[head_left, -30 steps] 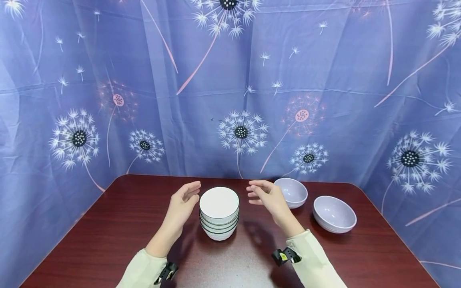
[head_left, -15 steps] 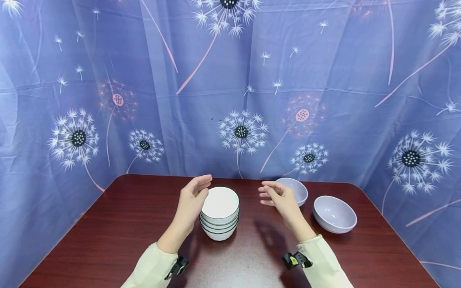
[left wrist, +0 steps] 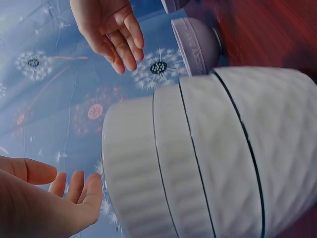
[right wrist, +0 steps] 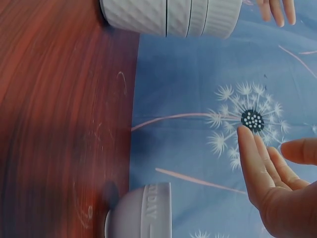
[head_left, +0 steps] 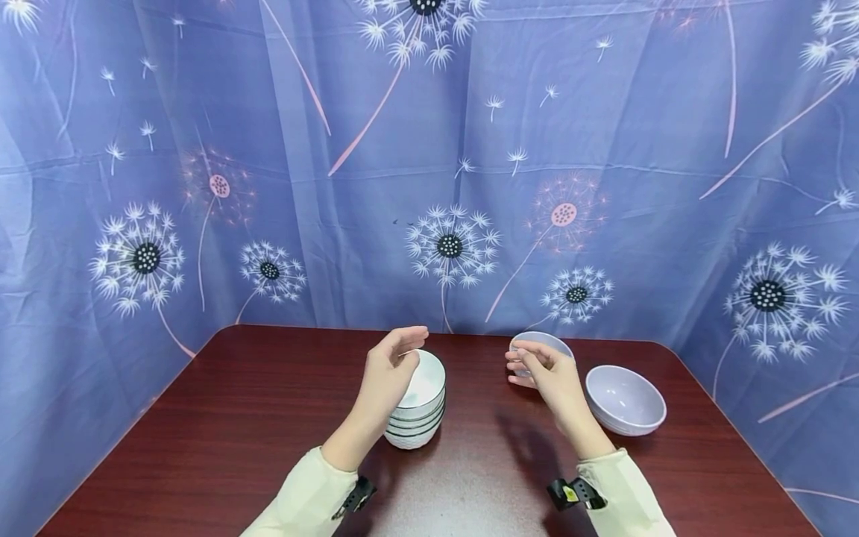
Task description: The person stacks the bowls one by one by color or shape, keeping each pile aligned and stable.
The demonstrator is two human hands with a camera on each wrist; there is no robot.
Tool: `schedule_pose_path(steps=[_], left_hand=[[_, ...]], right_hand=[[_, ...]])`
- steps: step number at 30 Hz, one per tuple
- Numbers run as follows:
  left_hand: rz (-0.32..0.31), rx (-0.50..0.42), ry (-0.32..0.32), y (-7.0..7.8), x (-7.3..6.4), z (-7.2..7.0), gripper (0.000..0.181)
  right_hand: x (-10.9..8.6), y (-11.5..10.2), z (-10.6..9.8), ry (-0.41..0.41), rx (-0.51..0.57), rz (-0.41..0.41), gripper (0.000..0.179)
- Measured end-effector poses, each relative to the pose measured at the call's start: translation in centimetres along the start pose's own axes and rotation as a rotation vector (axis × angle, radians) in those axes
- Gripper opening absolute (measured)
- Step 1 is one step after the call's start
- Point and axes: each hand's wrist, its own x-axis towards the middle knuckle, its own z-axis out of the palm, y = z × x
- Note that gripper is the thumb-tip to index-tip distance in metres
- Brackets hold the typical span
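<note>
A stack of several white bowls with dark rims stands near the middle of the table; its sides look ribbed and diamond-textured in the left wrist view. My left hand hovers at the stack's upper left, partly covering it in the head view. In the left wrist view a gap separates its bent, relaxed fingers from the bowls. My right hand is held in the air, fingers pointing left and holding nothing. Behind it a lavender bowl is partly hidden. The right wrist view shows that palm apart from everything.
A second lavender bowl sits upright at the table's right side. The dark red wooden table ends at a blue dandelion-print curtain behind and at both sides. Raised lettering runs round one lavender bowl.
Both hands have moved to the right. The left has come in front of the white stack's left part, and the right now overlaps the rear lavender bowl. The bowls stay in place.
</note>
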Motion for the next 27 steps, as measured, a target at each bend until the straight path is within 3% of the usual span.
schedule_pose_path(steps=[13, 27], left_hand=[[-0.017, 0.01, -0.073, -0.9, 0.5, 2.4, 0.04], [-0.027, 0.045, -0.1, -2.3, 0.6, 4.2, 0.038]], right_hand=[[-0.6, 0.5, -2.0, 0.043, 0.049, -0.027, 0.029], [-0.6, 1.1, -3.4, 0.066, 0.034, -0.02, 0.02]])
